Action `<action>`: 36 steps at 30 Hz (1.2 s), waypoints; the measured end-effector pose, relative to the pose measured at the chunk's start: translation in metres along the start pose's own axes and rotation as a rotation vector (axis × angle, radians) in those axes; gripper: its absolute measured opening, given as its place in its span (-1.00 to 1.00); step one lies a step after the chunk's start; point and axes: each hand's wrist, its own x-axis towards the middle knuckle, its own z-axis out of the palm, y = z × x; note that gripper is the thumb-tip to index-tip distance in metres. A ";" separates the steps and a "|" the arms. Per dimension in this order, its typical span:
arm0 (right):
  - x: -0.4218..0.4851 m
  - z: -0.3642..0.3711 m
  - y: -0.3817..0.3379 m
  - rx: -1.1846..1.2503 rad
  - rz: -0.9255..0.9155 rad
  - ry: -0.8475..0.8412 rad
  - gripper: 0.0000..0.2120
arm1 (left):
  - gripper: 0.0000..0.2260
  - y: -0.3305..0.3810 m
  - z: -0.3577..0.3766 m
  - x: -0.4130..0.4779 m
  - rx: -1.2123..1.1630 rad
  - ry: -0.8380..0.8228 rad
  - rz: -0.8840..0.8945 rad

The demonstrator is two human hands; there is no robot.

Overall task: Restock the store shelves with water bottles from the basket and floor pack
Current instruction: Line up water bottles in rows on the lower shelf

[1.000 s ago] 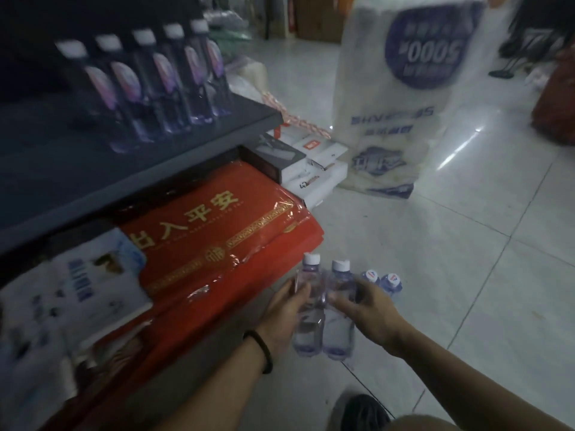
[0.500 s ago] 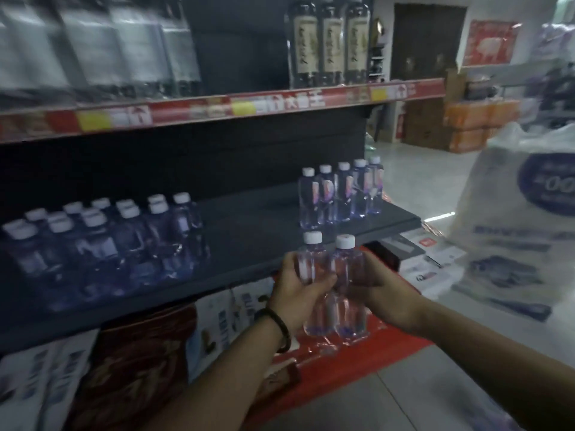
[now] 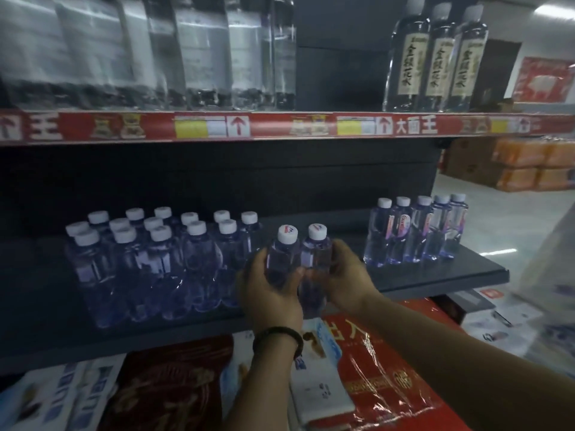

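I hold two small clear water bottles with white caps upright and side by side at the front of the dark shelf. My left hand grips the left bottle; my right hand grips the right bottle. They sit just right of a block of several like bottles on the shelf. A row of several taller bottles stands at the shelf's right end. The basket and floor pack are out of view.
Above runs a shelf with a red price strip, holding blurred clear bottles and three labelled bottles. Below the dark shelf lie red packaged goods and white boxes. Orange packs are stacked on the floor at the far right.
Both hands lifted the two bottles from the floor up to the middle shelf. The bottles have moved forward and left toward the block of bottles, and my view rose from floor to shelves.
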 end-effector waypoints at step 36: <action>-0.013 -0.069 0.019 -0.495 0.019 -0.292 -0.85 | -0.78 0.021 0.027 -0.057 0.301 -0.285 0.054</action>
